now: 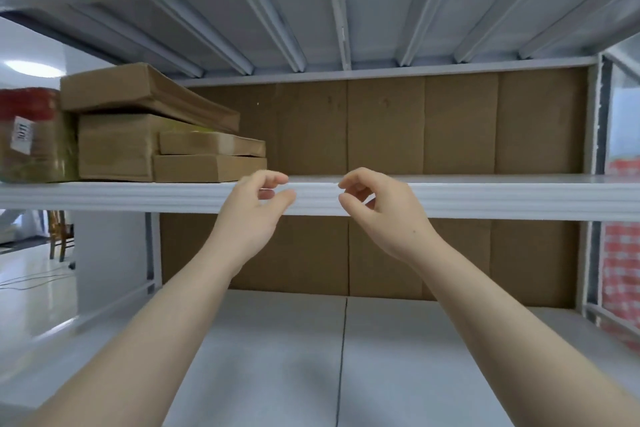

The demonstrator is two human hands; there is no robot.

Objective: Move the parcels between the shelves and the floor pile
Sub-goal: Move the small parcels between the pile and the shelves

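Head view, left to right. Red-and-tan wrapped parcel (31,135): far left end of middle shelf (485,196), white label on its face. Cardboard parcels (138,135): stacked just beside it on the same shelf, top one tilted, two small flat ones in front. Left hand (254,215): raised before the shelf's front edge, fingers (277,179) loosely curled, holding nothing. Right hand (384,215): near it, likewise curled, holding nothing. Lower shelf (415,357): white, beneath the forearms. Cardboard backing (450,125): behind both shelves. Red checked cloth (620,270): far right.
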